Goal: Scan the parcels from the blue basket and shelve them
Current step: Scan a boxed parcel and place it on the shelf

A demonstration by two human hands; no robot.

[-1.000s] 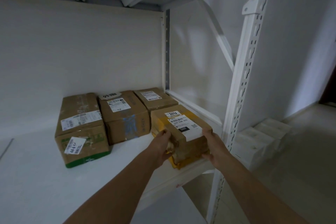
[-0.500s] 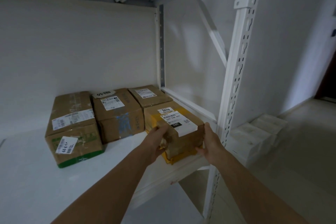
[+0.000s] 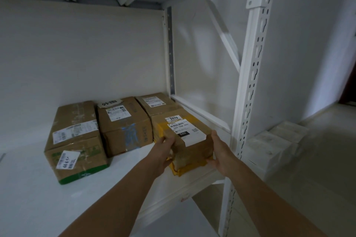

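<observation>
On the shelf (image 3: 28, 188), left grip (image 3: 165, 152) and right grip (image 3: 221, 153) are clasping opposite sides of the parcel (image 3: 185, 131), its long axis running rearward.

Four parcels (image 3: 123, 125) side by side on shelf (image 3: 38, 198)

Pretty sure this is a parcel storeroom or pickup-point back room. There's a white metal rack with slotted uprights (image 3: 248, 86) and brown cardboard boxes (image 3: 123, 127) carrying printed barcode shipping labels. A yellow-taped brown parcel (image 3: 192, 150) is stickered 3015. Add bare white walls (image 3: 77, 54) and plain white cartons (image 3: 273, 146) stacked on the floor.
</observation>
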